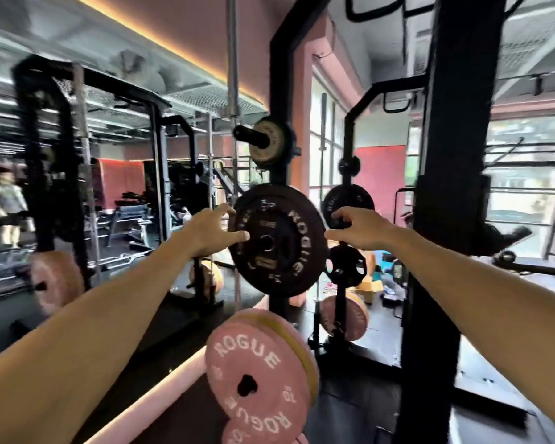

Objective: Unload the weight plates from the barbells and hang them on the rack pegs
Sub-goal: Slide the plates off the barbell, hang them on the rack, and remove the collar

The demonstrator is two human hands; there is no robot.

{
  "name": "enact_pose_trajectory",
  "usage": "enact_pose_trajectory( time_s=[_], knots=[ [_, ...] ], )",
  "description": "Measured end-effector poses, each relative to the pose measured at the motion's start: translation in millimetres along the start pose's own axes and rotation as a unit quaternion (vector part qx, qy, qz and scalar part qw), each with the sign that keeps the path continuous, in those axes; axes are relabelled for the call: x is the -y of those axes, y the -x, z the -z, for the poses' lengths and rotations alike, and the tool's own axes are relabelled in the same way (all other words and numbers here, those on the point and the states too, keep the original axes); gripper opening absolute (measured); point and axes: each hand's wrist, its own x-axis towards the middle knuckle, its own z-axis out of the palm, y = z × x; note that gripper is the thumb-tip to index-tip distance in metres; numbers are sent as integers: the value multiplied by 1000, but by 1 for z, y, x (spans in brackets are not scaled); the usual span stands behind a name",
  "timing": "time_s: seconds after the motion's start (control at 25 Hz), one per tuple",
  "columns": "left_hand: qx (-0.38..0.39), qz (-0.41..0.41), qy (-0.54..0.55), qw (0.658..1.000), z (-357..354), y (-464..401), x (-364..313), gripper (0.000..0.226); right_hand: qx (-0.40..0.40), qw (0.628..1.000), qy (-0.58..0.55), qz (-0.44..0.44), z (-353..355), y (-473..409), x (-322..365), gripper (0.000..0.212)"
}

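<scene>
Nearest to the camera, a round pink rubber weight plate with white ROGUE letters (258, 376) hangs low on the black steel rack upright (281, 91), and a yellow-edged plate sits just behind it on the same peg.

Above it, both bare forearms reach forward. The left hand (210, 230) has its fingers spread, and the fingertips touch the left rim of the large black iron weight plate with white ROGUE letters (277, 246). The right hand (361, 229) is also spread, its fingers apart and just beside the right rim of this plate; I cannot tell if it touches. Neither hand is clamped around the plate. The black plate is on the middle peg of the upright, slightly tilted.

Higher on the same upright, a small worn tan and black plate (268, 142) sits on the top black peg (250, 136).

Farther behind, a second rack post (346, 219) carries smaller black plates and a pink plate lower down.
</scene>
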Motion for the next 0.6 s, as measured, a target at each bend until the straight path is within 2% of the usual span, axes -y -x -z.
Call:
enact_pose_trajectory(
  time_s=[0.16, 0.32, 0.44, 0.6],
  knots=[
    [5, 24, -27, 999, 65, 3, 115, 72, -7, 998, -57, 33, -57, -43, 111, 64],
    [-5, 42, -49, 998, 108, -2, 215, 74, 4, 997, -54, 59, -109, -85, 205, 62],
    [-4, 48, -46, 998, 116, -19, 259, 74, 2, 997, -43, 63, -129, -119, 235, 56],
    [-18, 12, -24, 999, 100, -66, 278, 72, -33, 998, -35, 41, -122, -157, 227, 51]
  ],
)
